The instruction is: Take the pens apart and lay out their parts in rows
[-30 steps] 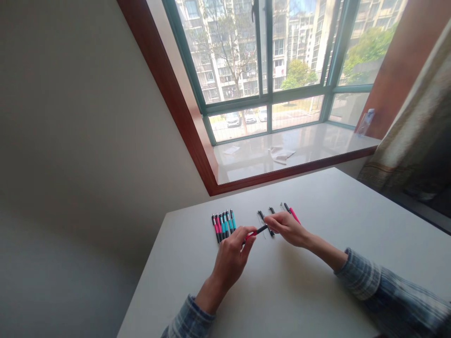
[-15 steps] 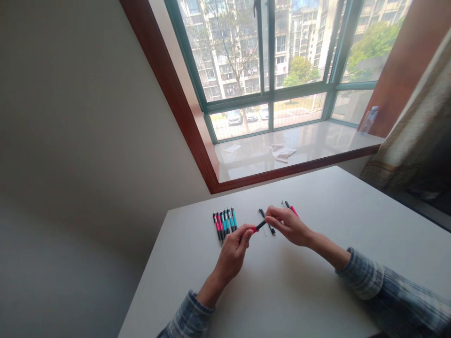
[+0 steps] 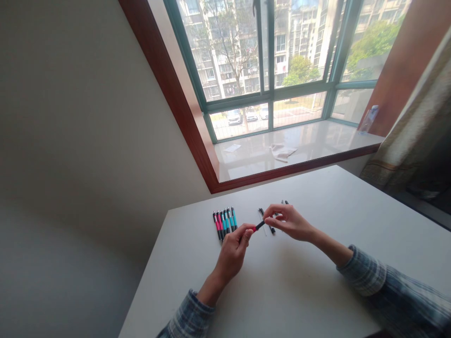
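Observation:
Over the white table [image 3: 282, 291], my left hand [image 3: 234, 251] is closed round the pink barrel of a pen [image 3: 258, 226]. My right hand [image 3: 291, 221] pinches the pen's black front end between thumb and fingers. The pen lies level between the two hands, above the tabletop. To the left, a row of several pink and teal pens [image 3: 224, 221] lies side by side on the table. Loose pen parts [image 3: 263, 217], black and clear, lie just behind my right hand, partly hidden by it.
A stone window sill [image 3: 317, 143] behind the table carries a crumpled cloth [image 3: 282, 152] and a scrap of paper [image 3: 232, 148]. A plastic bottle [image 3: 368, 119] stands at the sill's right end. A curtain [image 3: 412, 122] hangs at the right.
Both hands have lifted the pen slightly and drawn closer together. My right hand now covers the pink piece that lay behind it. The view has shifted a little.

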`<state>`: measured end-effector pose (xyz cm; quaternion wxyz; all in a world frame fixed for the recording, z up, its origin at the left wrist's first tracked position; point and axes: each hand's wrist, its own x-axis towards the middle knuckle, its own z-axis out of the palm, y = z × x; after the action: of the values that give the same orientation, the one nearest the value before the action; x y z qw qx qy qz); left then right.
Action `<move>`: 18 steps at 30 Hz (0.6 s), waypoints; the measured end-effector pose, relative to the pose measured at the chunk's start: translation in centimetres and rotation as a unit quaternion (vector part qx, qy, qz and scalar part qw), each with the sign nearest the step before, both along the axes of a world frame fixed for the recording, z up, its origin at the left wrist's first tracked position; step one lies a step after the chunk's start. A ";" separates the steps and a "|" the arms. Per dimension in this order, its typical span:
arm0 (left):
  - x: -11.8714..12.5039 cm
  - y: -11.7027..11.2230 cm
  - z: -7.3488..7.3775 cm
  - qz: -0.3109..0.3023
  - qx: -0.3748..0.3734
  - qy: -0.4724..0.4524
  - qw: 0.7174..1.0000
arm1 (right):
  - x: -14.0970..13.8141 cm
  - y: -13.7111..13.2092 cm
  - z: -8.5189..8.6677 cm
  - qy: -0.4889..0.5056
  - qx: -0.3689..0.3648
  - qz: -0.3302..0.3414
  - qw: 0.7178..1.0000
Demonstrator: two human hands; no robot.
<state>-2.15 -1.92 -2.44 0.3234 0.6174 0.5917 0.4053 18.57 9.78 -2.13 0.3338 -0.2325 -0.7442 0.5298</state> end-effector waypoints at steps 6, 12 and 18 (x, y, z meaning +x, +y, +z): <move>-0.1 0.1 -0.7 0.009 0.004 -0.012 1.000 | 0.4 0.2 0.1 0.045 -0.037 0.050 0.997; 0.2 0.0 -0.3 0.011 0.001 -0.021 1.000 | 0.2 0.4 0.0 0.037 -0.048 0.016 0.998; 0.1 0.2 -0.7 0.013 -0.004 -0.042 0.999 | 0.4 1.0 -0.5 0.054 -0.025 -0.009 0.998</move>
<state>-2.06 -1.73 -3.14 0.3453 0.5909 0.5869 0.4325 19.02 10.80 -2.66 0.3725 -0.2181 -0.7097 0.5568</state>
